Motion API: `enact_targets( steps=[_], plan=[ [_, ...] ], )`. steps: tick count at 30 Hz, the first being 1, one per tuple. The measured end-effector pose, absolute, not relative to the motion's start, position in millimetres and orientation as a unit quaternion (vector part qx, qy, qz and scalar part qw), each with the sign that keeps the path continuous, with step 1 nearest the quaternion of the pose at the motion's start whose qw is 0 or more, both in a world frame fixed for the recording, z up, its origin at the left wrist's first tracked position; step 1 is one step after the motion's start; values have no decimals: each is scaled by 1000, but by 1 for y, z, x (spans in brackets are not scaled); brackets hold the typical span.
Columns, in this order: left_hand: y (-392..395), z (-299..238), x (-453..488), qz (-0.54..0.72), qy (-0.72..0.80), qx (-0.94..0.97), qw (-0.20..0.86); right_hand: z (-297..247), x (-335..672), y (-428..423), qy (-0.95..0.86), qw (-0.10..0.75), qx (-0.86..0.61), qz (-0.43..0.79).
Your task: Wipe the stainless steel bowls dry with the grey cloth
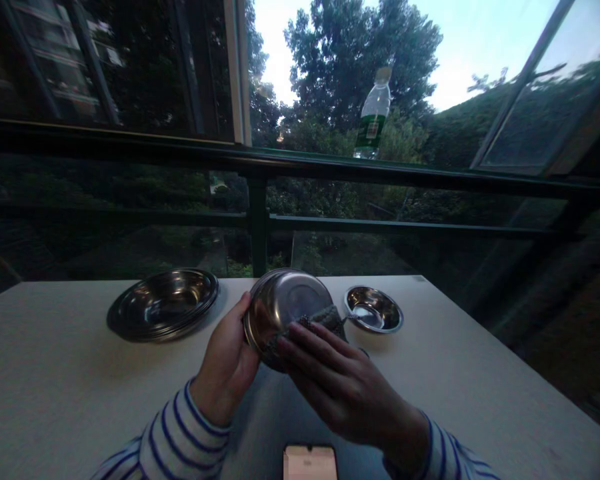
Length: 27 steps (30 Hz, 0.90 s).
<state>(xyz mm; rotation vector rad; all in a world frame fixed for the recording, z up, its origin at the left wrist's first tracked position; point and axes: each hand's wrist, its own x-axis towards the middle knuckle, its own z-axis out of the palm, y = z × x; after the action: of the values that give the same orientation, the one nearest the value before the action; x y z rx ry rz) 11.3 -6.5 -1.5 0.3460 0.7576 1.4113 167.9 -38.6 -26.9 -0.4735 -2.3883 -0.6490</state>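
A shiny metal bowl (275, 303) is held up over the table, tilted so that its round underside shows. My left hand (230, 363) grips its left rim, thumb at the edge and the other fingers mostly hidden behind. Against the lower right of the bowl, my right hand (330, 377) presses a dark grey cloth (330, 320); its fingers lie long and close together over the cloth. Part of the cloth sticks out above the knuckles, and the rest is covered by the hand.
Several nested metal bowls (165, 307) stand on the white table (70, 380) at left. One smaller metal bowl (375, 310) sits at right. A phone (310, 463) lies at the near edge. Beyond the table runs a dark railing (300, 160), with a plastic bottle (373, 127) upright on it.
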Motion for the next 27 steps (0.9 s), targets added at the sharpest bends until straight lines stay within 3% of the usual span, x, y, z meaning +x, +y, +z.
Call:
enact_targets(
  steps=[27],
  plan=[
    [-2, 3, 4, 677, 320, 142, 647, -38, 181, -23, -867, 369, -212, -259]
  ],
)
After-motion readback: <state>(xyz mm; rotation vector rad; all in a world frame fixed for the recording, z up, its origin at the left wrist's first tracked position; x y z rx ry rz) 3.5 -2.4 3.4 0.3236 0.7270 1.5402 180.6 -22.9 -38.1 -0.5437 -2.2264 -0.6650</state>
